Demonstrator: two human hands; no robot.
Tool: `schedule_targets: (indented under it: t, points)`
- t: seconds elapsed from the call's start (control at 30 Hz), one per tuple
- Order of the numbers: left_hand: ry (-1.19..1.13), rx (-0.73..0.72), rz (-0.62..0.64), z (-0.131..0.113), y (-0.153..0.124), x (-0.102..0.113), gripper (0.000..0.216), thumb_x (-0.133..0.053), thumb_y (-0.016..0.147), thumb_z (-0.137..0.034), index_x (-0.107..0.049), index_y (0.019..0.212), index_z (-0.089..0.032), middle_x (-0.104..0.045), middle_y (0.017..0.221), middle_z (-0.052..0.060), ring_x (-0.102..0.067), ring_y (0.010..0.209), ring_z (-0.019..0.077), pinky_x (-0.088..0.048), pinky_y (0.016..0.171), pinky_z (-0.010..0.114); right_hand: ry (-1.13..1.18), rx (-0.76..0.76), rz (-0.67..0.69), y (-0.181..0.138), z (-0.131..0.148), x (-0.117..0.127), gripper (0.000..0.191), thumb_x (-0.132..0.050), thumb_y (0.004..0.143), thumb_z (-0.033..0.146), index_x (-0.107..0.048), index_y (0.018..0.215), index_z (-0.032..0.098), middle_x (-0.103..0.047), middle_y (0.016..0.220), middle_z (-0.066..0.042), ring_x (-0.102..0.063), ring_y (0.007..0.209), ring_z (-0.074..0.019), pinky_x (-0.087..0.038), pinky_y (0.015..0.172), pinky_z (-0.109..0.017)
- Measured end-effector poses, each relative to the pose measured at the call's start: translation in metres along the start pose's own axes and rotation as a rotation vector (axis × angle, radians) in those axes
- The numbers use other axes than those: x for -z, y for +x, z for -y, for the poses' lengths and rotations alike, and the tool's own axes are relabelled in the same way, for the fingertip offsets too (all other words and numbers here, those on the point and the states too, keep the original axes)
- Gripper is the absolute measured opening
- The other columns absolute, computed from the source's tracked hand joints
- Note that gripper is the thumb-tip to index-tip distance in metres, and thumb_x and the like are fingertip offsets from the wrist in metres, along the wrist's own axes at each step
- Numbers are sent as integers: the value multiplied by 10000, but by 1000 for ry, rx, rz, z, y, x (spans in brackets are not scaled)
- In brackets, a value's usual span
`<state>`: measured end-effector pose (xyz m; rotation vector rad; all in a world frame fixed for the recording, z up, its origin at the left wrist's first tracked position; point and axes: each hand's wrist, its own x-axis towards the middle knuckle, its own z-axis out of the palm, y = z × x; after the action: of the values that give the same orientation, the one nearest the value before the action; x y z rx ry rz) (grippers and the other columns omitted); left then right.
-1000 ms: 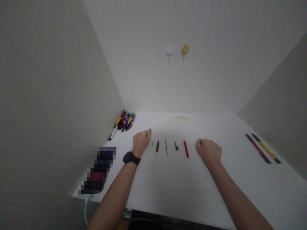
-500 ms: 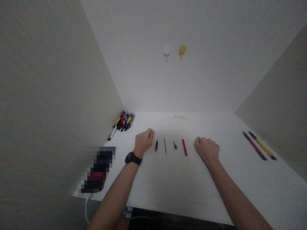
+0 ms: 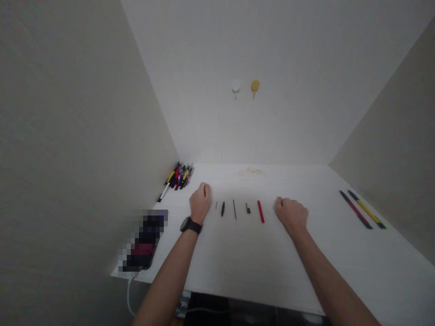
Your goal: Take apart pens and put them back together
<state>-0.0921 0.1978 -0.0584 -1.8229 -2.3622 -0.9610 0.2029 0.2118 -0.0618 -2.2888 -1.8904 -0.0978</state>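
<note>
My left hand (image 3: 200,202), with a black watch (image 3: 190,224) on its wrist, rests on the white table as a loose fist, nothing showing in it. Right of it lies a small thin piece, perhaps a spring (image 3: 216,205). A row of pen parts follows: a black tapered piece (image 3: 223,208), a thin dark refill (image 3: 234,209), a small black clip piece (image 3: 248,208) and a red barrel (image 3: 260,211). My right hand (image 3: 292,215), also a closed fist with nothing visible in it, rests to the right of the barrel, apart from it.
Several pens (image 3: 180,175) are heaped at the back left. A pixelated dark object (image 3: 144,242) with a white cable (image 3: 129,294) lies at the left edge. A red-black pen (image 3: 355,208) and a yellow-black pen (image 3: 367,209) lie on the right. Two hooks (image 3: 254,86) hang on the back wall.
My left hand has drawn a little to the left, away from the row, and the small thin piece beside it now shows. My right hand stays almost still. The view has shifted slightly.
</note>
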Motion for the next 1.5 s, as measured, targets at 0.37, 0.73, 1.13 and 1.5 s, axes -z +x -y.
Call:
schedule_targets:
  t: [0.37,0.73,1.13,1.5]
  points:
    - [-300,-10,108,17,-2,-9,164,-431,851,-245,-593,827,-236,-547,630,-30,-493,613,151,-263,572,256,22,-10,14,3,-2,2,500,-317,915,316,-748,838,73,-715,840,-213,-695,782,-313,-489,682,-396]
    - [-610,220,-132,36,12,-16,174,-365,804,-168,-512,715,-198,-510,656,-2,-483,642,151,-356,619,260,56,-22,16,6,-4,-1,505,-313,922,338,-741,869,75,-711,872,-212,-688,819,-307,-483,713,-396]
    - [-220,-88,40,29,-29,1,210,-437,868,-301,-593,808,-173,-595,779,43,-532,755,185,-396,705,300,266,78,74,-13,-13,2,426,-312,936,382,-689,950,184,-713,930,-107,-650,821,-203,-399,688,-283]
    - [-197,-184,36,33,-33,-1,101,-513,774,-135,-602,749,-175,-599,799,54,-539,809,191,-419,774,325,421,554,-71,-15,-18,-9,153,-506,826,272,-618,827,168,-615,842,-28,-563,748,-153,-354,703,-263]
